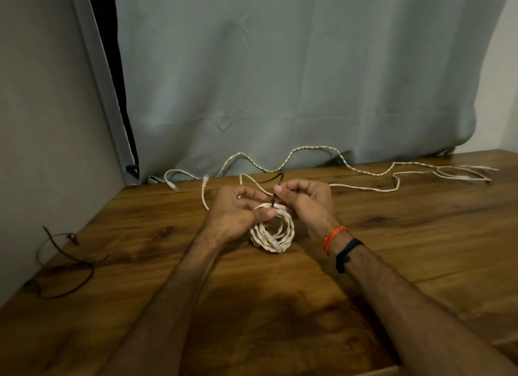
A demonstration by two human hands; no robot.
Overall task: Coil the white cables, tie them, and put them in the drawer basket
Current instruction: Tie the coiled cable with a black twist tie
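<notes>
A coiled white twisted cable (276,234) stands on edge on the wooden table (145,263), held between both hands. My left hand (238,213) grips the coil's left side with thumb across its top. My right hand (304,200) pinches a thin black tie (278,189) that runs up from the top of the coil. Loose white cables (364,176) trail along the table's back edge to the right, with connectors (206,179) at the back left. The drawer basket is not in view.
Several dark ties (64,260) lie in a loose tangle at the table's left edge. A grey-blue curtain (280,81) hangs behind the table and a wall stands on the left. My right wrist wears an orange thread and a black band (346,253).
</notes>
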